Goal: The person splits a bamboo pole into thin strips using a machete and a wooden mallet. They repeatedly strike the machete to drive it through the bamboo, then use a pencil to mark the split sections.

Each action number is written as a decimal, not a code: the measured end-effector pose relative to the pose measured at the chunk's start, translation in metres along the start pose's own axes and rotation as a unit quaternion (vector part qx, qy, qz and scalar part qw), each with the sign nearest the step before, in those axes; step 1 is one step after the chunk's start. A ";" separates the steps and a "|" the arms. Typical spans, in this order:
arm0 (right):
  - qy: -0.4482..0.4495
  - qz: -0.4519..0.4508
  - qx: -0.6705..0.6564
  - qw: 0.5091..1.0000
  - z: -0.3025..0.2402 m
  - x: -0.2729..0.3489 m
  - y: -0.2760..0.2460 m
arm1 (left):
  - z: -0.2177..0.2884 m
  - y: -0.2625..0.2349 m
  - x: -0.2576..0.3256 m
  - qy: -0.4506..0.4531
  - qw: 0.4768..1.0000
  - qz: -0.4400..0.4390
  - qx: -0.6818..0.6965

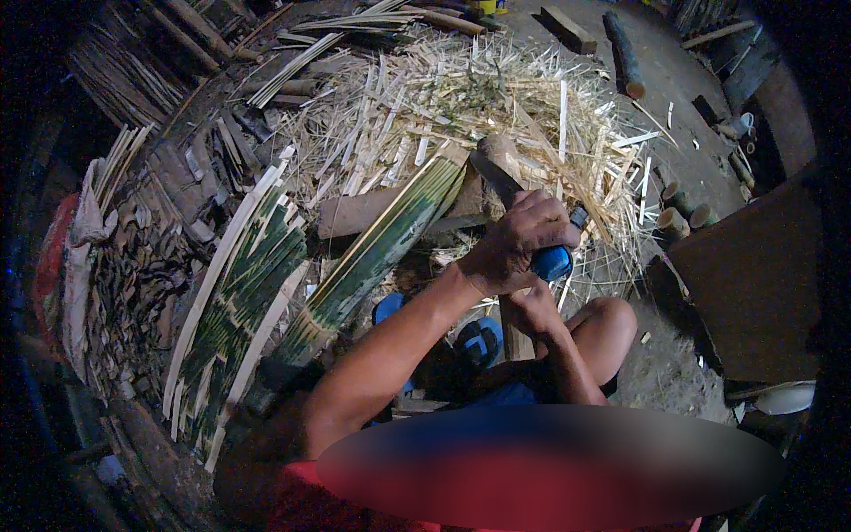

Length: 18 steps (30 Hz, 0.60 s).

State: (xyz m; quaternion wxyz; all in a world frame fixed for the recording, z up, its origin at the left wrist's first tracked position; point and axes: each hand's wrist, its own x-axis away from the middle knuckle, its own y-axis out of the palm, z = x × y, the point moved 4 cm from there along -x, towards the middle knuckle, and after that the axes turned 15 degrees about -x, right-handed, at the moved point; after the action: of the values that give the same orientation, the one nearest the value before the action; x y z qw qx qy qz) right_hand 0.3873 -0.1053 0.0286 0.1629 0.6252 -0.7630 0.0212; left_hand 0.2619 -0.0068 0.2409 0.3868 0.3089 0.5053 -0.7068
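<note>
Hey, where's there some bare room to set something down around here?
Mostly bare floor shows between the knee and the brown board, with a few chips; another floor patch lies just right of the dark log. It's crowded around the knife, ahead in the shavings pile, and left among green bamboo strips.

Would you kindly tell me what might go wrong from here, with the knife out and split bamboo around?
The left hand grips a dark-bladed knife, and the bare right hand appears close below it, so a slip might cut it. The split green bamboo shows narrow strips whose edges could splinter into bare skin. The loose heap of shavings might make for poor footing if someone stepped there.
</note>
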 end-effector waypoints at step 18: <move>0.063 0.014 -0.046 0.997 0.002 0.001 0.002 | 0.001 -0.008 0.000 -0.010 1.000 -0.013 0.016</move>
State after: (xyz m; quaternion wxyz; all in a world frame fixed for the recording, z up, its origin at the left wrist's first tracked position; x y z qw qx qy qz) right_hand 0.3852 -0.1066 0.0276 0.2393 0.6040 -0.7597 0.0274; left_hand 0.2547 -0.0067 0.2448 0.3778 0.3015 0.4937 -0.7229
